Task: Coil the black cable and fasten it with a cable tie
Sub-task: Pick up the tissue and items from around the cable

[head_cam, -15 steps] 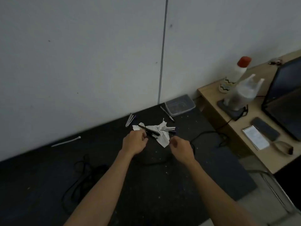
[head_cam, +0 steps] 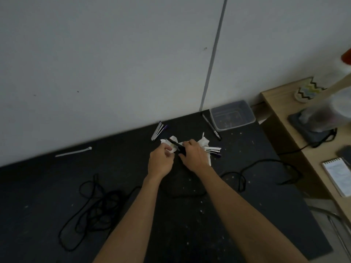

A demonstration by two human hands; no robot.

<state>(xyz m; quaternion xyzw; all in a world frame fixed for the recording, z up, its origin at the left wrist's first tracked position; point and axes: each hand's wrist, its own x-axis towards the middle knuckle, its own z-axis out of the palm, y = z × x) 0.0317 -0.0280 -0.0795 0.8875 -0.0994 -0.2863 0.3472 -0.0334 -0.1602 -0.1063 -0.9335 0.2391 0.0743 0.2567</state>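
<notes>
Left hand (head_cam: 161, 161) curled, fingertips pinched near crumpled white paper (head_cam: 205, 142) at back of dark worktop (head_cam: 218, 224). Right hand (head_cam: 195, 156) closed around a slim black object (head_cam: 177, 146), exact kind not discernible. Both hands close together, nearly touching. Black cable (head_cam: 91, 211) lying loose and tangled on worktop at left, running under forearms to further loops at right. White cable tie (head_cam: 73, 152) lying flat near wall, well apart from hands. Clear plastic container (head_cam: 232, 115) at rear right.
</notes>
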